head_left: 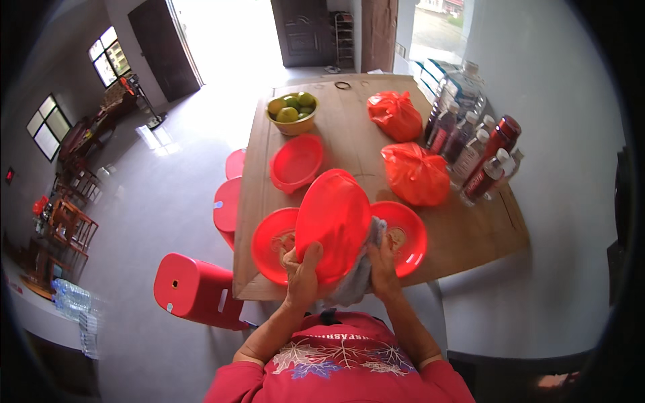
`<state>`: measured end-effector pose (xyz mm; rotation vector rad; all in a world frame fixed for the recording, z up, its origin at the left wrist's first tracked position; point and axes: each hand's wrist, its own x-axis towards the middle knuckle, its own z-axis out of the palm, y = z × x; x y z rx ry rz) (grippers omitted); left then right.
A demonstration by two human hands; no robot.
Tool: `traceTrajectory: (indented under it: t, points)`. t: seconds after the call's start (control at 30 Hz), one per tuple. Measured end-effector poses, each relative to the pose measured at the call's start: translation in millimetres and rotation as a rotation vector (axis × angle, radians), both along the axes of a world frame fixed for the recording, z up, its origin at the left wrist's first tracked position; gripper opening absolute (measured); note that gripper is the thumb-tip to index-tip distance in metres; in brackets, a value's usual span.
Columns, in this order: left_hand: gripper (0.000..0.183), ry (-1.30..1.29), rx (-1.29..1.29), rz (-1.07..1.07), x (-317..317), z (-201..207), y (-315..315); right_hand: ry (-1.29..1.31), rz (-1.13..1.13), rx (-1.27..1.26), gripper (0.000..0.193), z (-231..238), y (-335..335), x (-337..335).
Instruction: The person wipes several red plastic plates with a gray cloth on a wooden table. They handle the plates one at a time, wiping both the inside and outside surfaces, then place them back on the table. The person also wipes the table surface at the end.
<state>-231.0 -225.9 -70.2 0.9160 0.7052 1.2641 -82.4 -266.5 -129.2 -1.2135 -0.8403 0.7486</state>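
My left hand [302, 274] grips a red plastic plate [334, 211] by its lower left edge, thumb on the near face. The plate is tilted up above the near part of the table. In my right hand [383, 269] a grey cloth [356, 277] is bunched against the plate's right side, partly behind it. Beneath, on the tabletop, lie two more red plates with a pale pattern in the middle: the left plate [264, 250] and the right plate [417, 236], both partly covered by what I hold.
The wooden table [349, 144] also bears a red basin [295, 163], a yellow bowl of green fruit [292, 127], a near red bag [415, 176], a far red bag [395, 115], and several bottles [470, 154] along the wall. Red stools [191, 287] stand at the left.
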Motion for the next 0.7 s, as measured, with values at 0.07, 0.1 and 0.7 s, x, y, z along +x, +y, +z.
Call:
traceTrajectory:
  t: [0.07,0.1,0.7]
  points:
    - [0.019,0.133,0.23,-0.031,16.9,-12.6,1.7,-0.013,0.131,-0.114,0.054,8.1,-25.7,1.8]
    - [0.021,0.283,0.39,-0.044,27.7,-14.7,1.1,0.027,0.24,-0.145,0.054,5.1,-40.6,4.9]
    - [0.029,1.032,1.549,-0.261,114.3,-86.3,8.2,0.587,-0.032,-0.027,0.038,8.6,-160.8,88.1]
